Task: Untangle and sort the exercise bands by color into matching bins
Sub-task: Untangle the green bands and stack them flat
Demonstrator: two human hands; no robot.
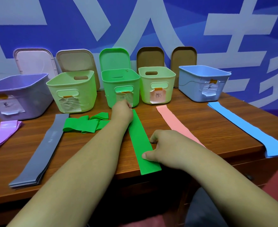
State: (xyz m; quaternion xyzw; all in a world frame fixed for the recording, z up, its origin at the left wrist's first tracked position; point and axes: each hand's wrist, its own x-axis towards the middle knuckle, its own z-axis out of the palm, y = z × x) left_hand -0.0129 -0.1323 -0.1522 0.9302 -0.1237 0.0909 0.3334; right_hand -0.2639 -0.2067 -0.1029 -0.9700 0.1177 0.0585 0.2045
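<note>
Right hand (164, 148): thumb flat on near part of flat green band (140, 141), fingers curled at its right edge. Left hand (122, 112): fingers curled onto band's far end, tips hidden. Band lies lengthwise on table (200, 131) before green bin (120, 86). Tangled green bands (84, 123) left of it.

Head-worn view, forward and down
</note>
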